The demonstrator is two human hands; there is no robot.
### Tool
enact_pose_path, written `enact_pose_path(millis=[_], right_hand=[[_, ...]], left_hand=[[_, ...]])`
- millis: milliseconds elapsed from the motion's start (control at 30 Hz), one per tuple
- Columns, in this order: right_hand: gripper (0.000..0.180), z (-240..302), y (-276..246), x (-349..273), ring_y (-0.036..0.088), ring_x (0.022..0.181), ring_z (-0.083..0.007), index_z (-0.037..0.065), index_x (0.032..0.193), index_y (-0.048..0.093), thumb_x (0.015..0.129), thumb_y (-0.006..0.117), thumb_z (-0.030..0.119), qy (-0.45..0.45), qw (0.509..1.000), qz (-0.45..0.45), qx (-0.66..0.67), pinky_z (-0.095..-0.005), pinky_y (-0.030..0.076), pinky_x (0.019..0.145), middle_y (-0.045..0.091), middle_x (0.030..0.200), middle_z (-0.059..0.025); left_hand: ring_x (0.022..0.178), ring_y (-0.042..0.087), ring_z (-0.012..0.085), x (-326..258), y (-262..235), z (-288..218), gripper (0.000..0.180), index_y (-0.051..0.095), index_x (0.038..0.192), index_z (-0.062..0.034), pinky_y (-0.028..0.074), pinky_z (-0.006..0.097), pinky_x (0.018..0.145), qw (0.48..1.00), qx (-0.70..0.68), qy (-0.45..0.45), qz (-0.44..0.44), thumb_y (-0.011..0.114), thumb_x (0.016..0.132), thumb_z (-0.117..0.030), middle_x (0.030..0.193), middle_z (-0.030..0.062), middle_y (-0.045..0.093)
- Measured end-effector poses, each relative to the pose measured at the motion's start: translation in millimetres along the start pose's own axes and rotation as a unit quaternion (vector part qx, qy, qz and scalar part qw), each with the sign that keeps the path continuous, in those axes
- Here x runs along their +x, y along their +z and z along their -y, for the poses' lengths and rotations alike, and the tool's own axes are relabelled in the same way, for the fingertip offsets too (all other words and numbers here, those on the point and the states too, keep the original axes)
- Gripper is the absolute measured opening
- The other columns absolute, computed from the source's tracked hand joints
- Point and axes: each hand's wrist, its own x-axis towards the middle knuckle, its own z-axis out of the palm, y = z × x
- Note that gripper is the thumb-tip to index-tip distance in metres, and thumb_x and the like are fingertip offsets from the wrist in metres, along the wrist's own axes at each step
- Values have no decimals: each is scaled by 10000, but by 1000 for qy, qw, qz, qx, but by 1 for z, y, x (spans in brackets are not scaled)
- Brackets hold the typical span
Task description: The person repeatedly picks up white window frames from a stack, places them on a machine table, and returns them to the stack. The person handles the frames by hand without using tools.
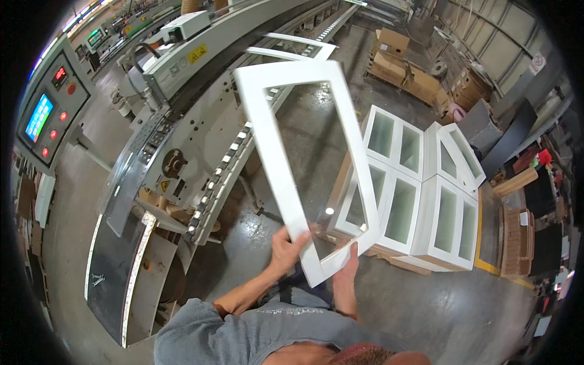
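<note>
I hold up a white rectangular frame (pixel 278 164) with a large open middle, like a cabinet door frame. It is tilted, its far end raised toward the machine. My left hand (pixel 286 250) is closed round the left long rail near the bottom corner. At the near short rail my right hand (pixel 345 271) grips the same frame from below, its fingers partly hidden. To the right of the held frame, stacks of similar white frames (pixel 417 176) rest close together on a low base.
An edge-processing machine (pixel 201 115) with a roller rail (pixel 222 173) runs along my left. Its control panel (pixel 52 109) stands at far left. Another white frame (pixel 286 53) lies farther along the rail. Cardboard boxes (pixel 404 76) and a wicker-like basket (pixel 517 240) are at right.
</note>
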Motion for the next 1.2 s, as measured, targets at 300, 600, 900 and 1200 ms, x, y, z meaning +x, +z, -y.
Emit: enact_pose_path(millis=[300,600,900,1200], right_hand=[[346,-35,69,-48,626,782,-231,2,1047,561,901,633,307,157,964,135,-169,-355,547,690,624,896,-102],[373,-130,97,-80,598,849,-223,-16,1085,528,908,638,294,257,905,239,-242,-319,502,751,599,954,-118],[416,-204,149,-107,625,874,-271,-43,1094,542,871,697,273,231,923,202,-231,-372,519,797,627,985,-160],[365,-251,171,-114,624,877,-271,-35,1094,536,905,646,257,226,933,177,-214,-384,517,790,631,976,-157]], left_hand=[[871,681,305,-42,-158,-61,422,421,1100,87,603,360,717,909,-223,114,-333,651,902,-205,1034,281,618],[840,675,317,-125,-271,-33,326,420,1048,71,610,360,669,848,-233,110,-463,622,908,-143,1002,288,607],[857,674,342,-97,-369,-28,360,411,1171,155,620,365,657,854,-247,82,-450,539,946,-95,1049,304,597],[797,678,349,-71,-428,-29,336,418,1145,175,606,365,607,850,-264,53,-453,496,963,-96,1016,309,606]])
